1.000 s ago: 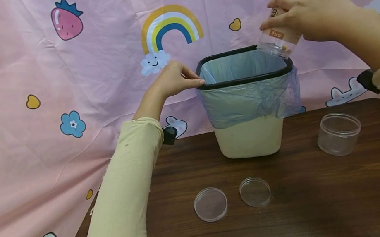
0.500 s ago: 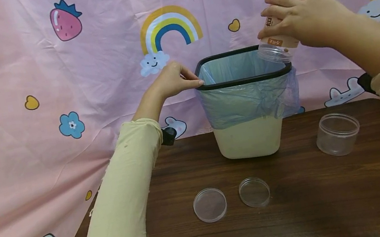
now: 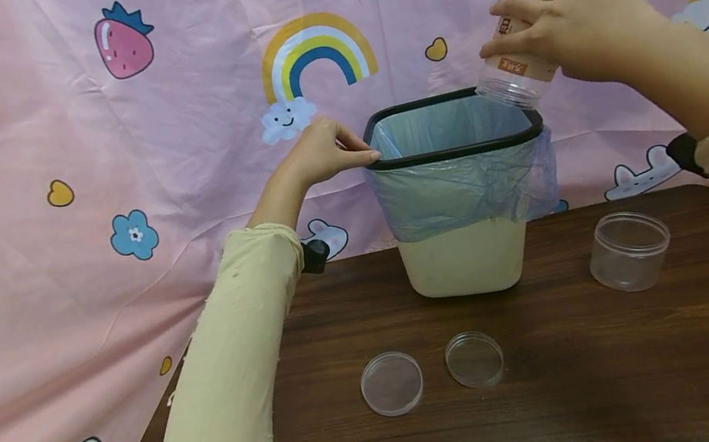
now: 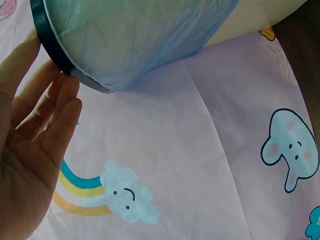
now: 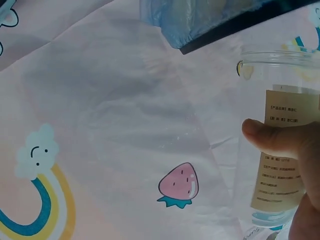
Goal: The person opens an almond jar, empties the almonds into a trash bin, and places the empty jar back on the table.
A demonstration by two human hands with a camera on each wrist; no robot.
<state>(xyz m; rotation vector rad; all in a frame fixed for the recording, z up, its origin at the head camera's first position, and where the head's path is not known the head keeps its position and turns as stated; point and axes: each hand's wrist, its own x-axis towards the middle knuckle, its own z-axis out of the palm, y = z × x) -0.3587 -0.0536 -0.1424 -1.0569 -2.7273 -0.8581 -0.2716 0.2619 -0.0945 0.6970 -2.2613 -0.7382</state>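
Observation:
My left hand (image 3: 332,150) pinches the left edge of a trash can's black rim (image 3: 455,152) between thumb and fingers. In the left wrist view, its fingertips (image 4: 57,70) are right at that rim. The trash can (image 3: 466,257) is cream and lined with a bluish plastic bag (image 3: 442,198) folded over the outside. Above its right back corner, my right hand (image 3: 588,18) grips a clear plastic jar (image 3: 509,92), mouth tilted down and left. A beige label (image 5: 280,185) wraps the jar, and no contents show through the clear wall in the right wrist view.
A second clear jar (image 3: 630,261), wide and lidless, stands on the dark wooden table (image 3: 587,393) at the right. Two clear round lids, a left lid (image 3: 392,383) and a right lid (image 3: 475,359), lie in front of the trash can. A pink patterned cloth (image 3: 188,108) hangs behind.
The jar in my right hand tips more upright, then tilts back again and rises slightly, staying over the trash can's right side. A small piece near its mouth is no longer seen. My left hand stays put.

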